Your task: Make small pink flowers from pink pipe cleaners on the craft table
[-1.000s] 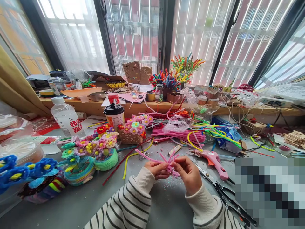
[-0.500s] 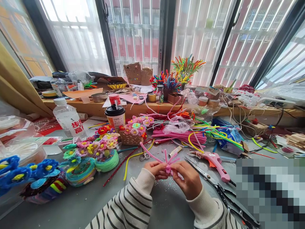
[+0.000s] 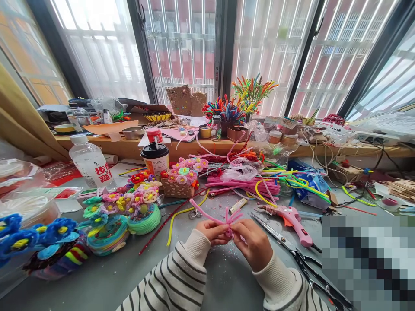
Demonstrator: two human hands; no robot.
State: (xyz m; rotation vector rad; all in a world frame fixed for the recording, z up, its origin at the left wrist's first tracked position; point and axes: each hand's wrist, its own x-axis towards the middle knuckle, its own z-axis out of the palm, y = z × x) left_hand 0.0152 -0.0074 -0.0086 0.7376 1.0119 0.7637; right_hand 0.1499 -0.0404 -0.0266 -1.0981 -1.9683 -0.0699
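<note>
Between my hands, above the grey table, is a pink pipe cleaner piece [image 3: 228, 233] with a curled lower part and several stems fanning upward. One longer stem slants up to the left. My left hand [image 3: 212, 232] pinches the piece from the left side. Fingers of my right hand [image 3: 254, 242] close on it from the right, with thumb and forefinger at the point where the stems meet. The fingertips partly hide the curled part. Large scissors [image 3: 285, 242] and a pink glue gun [image 3: 293, 220] lie to the right of my right hand.
Behind my hands lie a pink pipe cleaner bundle [image 3: 243, 185], a lighter [image 3: 237, 206] and small scissors [image 3: 195, 213]. Fuzzy flower baskets [image 3: 144, 220], a lidded cup [image 3: 154, 160] and a water bottle [image 3: 90, 164] stand left. A cluttered wooden sill [image 3: 184, 149] runs along the window.
My right fingers have shifted slightly left and up over the join, and the short right-hand stems sit closer together. The view has moved a little. Both hands keep hold of the pink piece.
</note>
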